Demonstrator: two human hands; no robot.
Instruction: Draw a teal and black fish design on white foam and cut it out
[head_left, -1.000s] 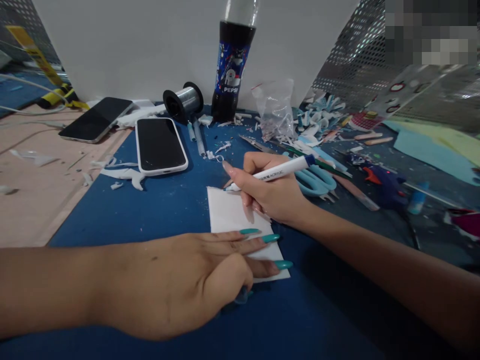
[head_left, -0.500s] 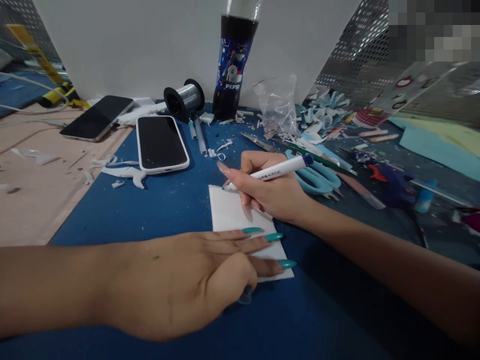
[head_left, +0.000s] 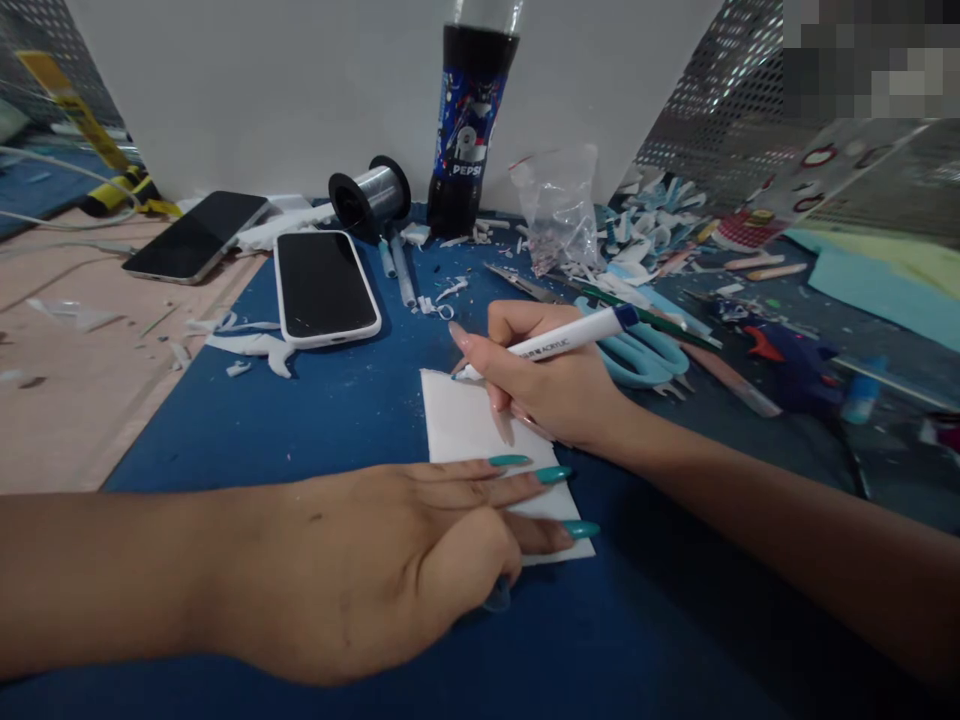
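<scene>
A white rectangular sheet [head_left: 457, 425], thick like foam or card, lies on the blue mat. My left hand [head_left: 420, 560] rests on its near part with fingers stretched out, long teal nails towards the right. The left thumb is bent under; a small translucent bluish bit shows beneath it, and I cannot tell what it is. Between the fingers of my right hand [head_left: 559, 385] is a white acrylic marker [head_left: 566, 337] with a dark blue end. The marker's tip is at the sheet's far left corner, and the fingertips rest over the sheet.
Behind stand a Pepsi bottle [head_left: 469, 130], a wire spool [head_left: 370, 200] and two phones, one white-edged [head_left: 328, 288]. On the right lie light-blue scissors [head_left: 645, 355], a clear plastic bag [head_left: 559, 215], a dark glue gun [head_left: 791, 365] and a heap of scraps [head_left: 652, 230].
The view has shifted slightly, so everything sits a little further right. The marker's tip stays near the sheet's far edge; the left hand still lies on the sheet.
</scene>
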